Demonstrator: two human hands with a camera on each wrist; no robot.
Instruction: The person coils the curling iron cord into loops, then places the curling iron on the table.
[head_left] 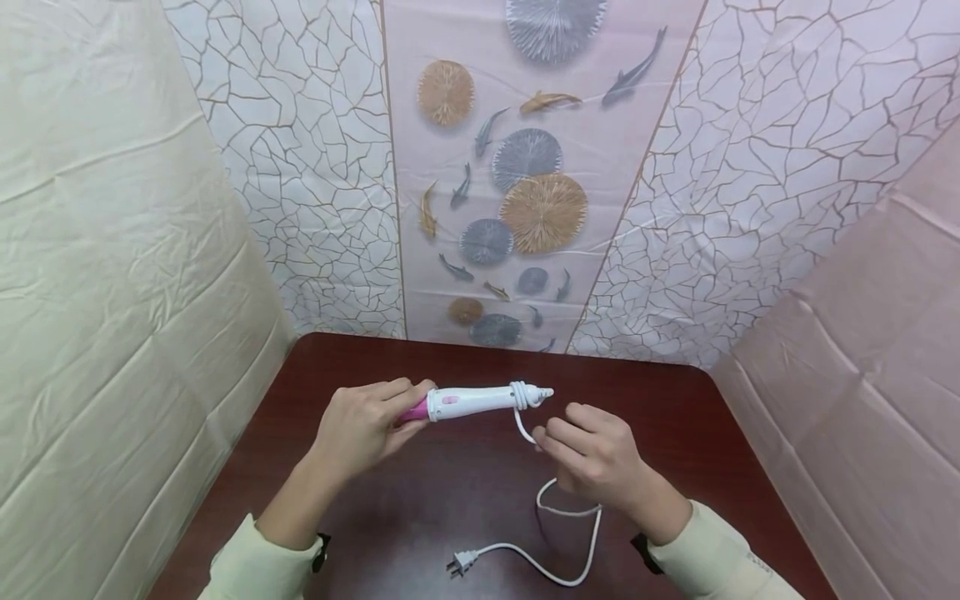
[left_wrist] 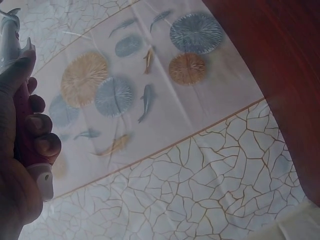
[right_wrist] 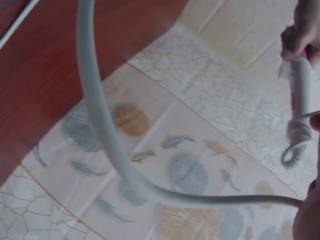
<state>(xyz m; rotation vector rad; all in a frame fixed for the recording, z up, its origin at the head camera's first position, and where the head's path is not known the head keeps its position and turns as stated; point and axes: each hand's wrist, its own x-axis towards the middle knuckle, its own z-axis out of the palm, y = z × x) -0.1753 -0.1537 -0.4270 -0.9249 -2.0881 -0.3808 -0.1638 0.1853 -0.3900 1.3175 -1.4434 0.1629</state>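
Note:
A white-and-pink hair styling iron [head_left: 472, 402] is held level above the table, its white handle pointing right with a small pink switch on it. My left hand [head_left: 369, 419] grips the pink barrel [left_wrist: 24, 117], fingers wrapped round it in the left wrist view. Loops of the white power cord [head_left: 519, 395] are wound about the handle's tail end. Just right of that end, my right hand [head_left: 592, 450] pinches the cord with curled fingers. From there the cord droops to the table and ends in a two-prong plug [head_left: 461, 563].
Under the hands is a dark red-brown table [head_left: 390, 517]. A patterned cloth [head_left: 517, 167] with fish and round motifs hangs behind its far edge. Plain pale cloth walls [head_left: 112, 292] stand on both sides.

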